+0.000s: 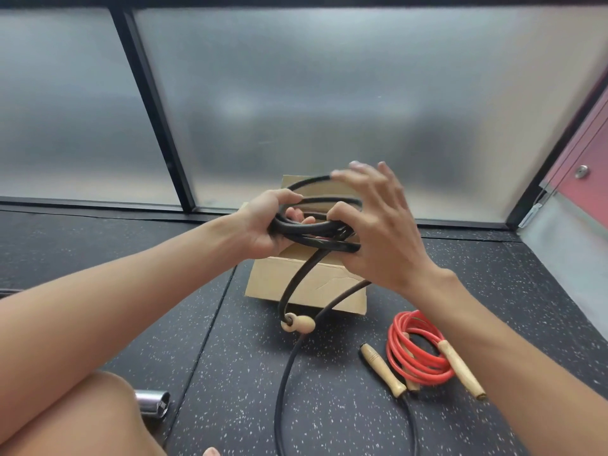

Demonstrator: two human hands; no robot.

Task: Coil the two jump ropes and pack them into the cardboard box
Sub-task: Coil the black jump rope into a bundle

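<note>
gathering the black jump rope [295, 284] into loops at frame centre, just over the cardboard box [268, 286]: left grip [263, 222] clamped round the bundle, right grip [371, 232] pinching it too, upper fingers [383, 174] spread. looks thick, rubbery, springy, fairly heavy; best held where loops cross, else likely to spring open. red jump rope [418, 350] coiled lower right on speckled rubber floor [230, 373]; frosted glass panels [296, 93] across the top.

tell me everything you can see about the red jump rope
The red jump rope lies coiled in loops on the dark speckled floor, right of the cardboard box. Its cord looks like glossy plastic. One pale wooden handle lies across the coil's right side, another pokes out below.
</note>
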